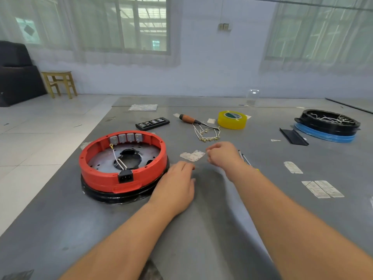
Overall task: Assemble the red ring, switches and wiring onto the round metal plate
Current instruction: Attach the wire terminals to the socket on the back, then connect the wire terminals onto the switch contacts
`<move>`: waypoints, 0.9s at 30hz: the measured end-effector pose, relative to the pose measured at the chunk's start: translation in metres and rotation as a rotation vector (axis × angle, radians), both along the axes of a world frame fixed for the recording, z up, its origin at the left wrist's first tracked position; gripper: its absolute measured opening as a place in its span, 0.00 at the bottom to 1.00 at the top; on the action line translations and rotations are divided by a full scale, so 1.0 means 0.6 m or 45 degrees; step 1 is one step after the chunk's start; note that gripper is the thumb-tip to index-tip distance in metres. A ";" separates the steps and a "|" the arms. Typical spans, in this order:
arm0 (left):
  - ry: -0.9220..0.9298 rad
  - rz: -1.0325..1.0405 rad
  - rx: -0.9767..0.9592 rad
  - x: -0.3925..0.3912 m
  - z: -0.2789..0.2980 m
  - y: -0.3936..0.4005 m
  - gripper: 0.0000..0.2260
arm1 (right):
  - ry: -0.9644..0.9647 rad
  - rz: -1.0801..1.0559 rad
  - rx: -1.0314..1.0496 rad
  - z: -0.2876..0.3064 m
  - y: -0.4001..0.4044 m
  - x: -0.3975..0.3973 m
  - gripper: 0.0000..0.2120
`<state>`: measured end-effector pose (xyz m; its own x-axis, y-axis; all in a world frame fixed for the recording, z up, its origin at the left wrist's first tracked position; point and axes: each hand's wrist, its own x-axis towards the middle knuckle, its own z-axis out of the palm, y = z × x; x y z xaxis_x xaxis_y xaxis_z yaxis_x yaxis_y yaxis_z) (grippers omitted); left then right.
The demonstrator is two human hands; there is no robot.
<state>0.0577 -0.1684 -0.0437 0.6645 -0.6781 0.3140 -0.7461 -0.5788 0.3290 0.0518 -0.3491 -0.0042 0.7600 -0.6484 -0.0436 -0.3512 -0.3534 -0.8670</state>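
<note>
Two bare forearms are stretched out from the bottom edge over a grey table (212, 229), which fills most of the view. On the left part of the table the red ring (94, 174) is seated around the round metal plate (105, 160), and both are carried on a black base (121, 196). A row of four grey switches (126, 137) is fitted inside the far wall of the ring, and a black power socket (125, 176) is set into the near wall. White wires (118, 158) are run from the socket across the plate to a small ring terminal near the switches.

Far to the right, a black round tray (328, 123) holding loose white wires is stacked on a blue disc (325, 135), with a black strip (293, 136) lying just beside it. A roll of yellow tape (232, 119) is placed near the middle of the far side. A black case of bits (152, 123) and a screwdriver with a wooden handle (189, 119) are laid left of the tape, and a bundle of white wires with brass terminals (207, 134) is spread just in front of them.

The left hand (177, 186) is laid palm down on the table just beside the ring, its fingers straight and close together, gripping nothing. The right hand (222, 154) is raised a little above the table, near a scrap of paper (192, 155); its fingers are curled inward, and whether anything is pinched between them cannot be told.
</note>
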 end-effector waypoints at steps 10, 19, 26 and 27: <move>-0.001 -0.107 0.138 0.022 -0.024 -0.004 0.22 | 0.305 -0.108 -0.220 0.028 -0.170 0.150 0.05; -0.008 -0.095 0.090 0.020 -0.030 -0.003 0.22 | 0.489 -0.225 -0.253 0.005 -0.205 0.225 0.11; -0.015 -0.103 0.060 0.020 -0.031 -0.005 0.22 | 0.439 -0.181 -0.239 0.008 -0.206 0.226 0.08; -0.016 -0.104 0.060 0.020 -0.031 -0.005 0.22 | 0.412 -0.139 -0.179 0.010 -0.209 0.223 0.10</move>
